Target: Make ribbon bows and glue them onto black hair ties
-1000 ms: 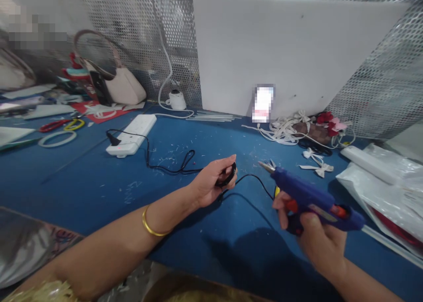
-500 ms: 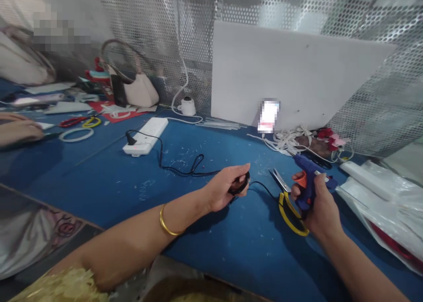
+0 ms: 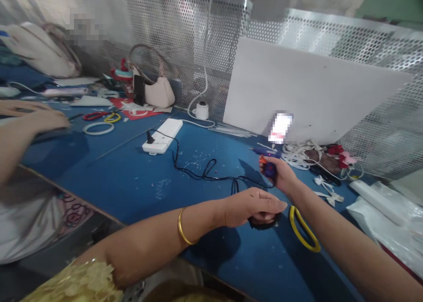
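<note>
Two grips: right hand [image 3: 280,178] blue plastic glue gun [image 3: 266,161], left hand [image 3: 254,205] black disc [image 3: 262,222].

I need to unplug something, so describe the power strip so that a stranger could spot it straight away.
On the blue table, look left of the big white board leaning on the perforated metal screen. The white power strip lies there flat, a long block. Unlike the things around it, it has a black plug with a black cord.
</note>
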A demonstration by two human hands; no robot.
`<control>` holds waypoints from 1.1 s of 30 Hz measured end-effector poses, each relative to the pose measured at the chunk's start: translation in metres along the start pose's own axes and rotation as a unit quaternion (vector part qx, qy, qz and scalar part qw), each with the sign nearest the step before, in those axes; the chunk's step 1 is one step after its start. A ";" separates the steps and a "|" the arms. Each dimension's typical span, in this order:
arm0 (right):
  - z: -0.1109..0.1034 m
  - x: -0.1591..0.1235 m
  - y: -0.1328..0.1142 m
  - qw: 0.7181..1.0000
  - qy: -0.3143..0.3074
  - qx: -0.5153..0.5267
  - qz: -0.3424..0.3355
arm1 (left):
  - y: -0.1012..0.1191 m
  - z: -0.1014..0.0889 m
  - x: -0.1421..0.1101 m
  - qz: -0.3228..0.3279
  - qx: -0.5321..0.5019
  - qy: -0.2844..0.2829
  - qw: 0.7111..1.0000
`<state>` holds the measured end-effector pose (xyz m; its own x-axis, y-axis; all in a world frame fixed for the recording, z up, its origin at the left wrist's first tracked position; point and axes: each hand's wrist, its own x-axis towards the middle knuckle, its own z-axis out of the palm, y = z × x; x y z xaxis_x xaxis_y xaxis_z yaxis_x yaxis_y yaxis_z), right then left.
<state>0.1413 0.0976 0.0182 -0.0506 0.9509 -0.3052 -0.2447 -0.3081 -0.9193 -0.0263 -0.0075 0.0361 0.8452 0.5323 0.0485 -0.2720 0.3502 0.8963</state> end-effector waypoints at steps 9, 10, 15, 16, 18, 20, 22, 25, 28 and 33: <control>0.108 0.071 0.016 0.985 -0.099 -0.141 -0.001 | -0.001 -0.007 0.004 0.027 -0.011 0.013 0.999; 0.115 0.076 0.020 0.981 -0.097 -0.166 -0.016 | -0.001 -0.008 0.004 0.032 -0.012 0.015 0.999; 0.120 0.084 0.030 0.928 -0.041 -0.357 -0.095 | -0.002 -0.014 0.007 0.056 -0.024 0.047 0.997; 0.114 0.081 0.030 0.909 -0.023 -0.400 -0.115 | -0.002 -0.015 0.008 0.058 -0.029 0.054 0.996; 0.097 0.069 0.028 0.864 0.013 -0.479 -0.156 | -0.004 -0.015 0.011 0.056 -0.038 0.067 0.995; 0.075 0.051 0.025 0.817 0.035 -0.542 -0.192 | -0.006 -0.014 0.014 0.053 -0.039 0.090 0.994; 0.048 0.029 0.022 0.778 0.042 -0.590 -0.211 | -0.008 -0.013 0.015 0.057 -0.044 0.120 0.990; -0.002 -0.007 0.014 0.734 0.058 -0.641 -0.216 | -0.009 -0.012 0.016 0.040 -0.042 0.136 0.989; -0.066 -0.039 0.000 0.701 0.127 -0.671 -0.206 | -0.010 -0.012 0.017 0.022 -0.043 0.144 0.988; -0.172 -0.074 -0.027 0.626 0.285 -0.708 -0.157 | -0.014 -0.012 0.019 0.000 -0.046 0.153 0.987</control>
<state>0.3183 0.0304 0.0227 0.2365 0.9308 0.2786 0.9695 -0.2073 -0.1305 -0.0119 0.0071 0.0192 0.6705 0.7352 -0.0995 -0.3247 0.4114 0.8516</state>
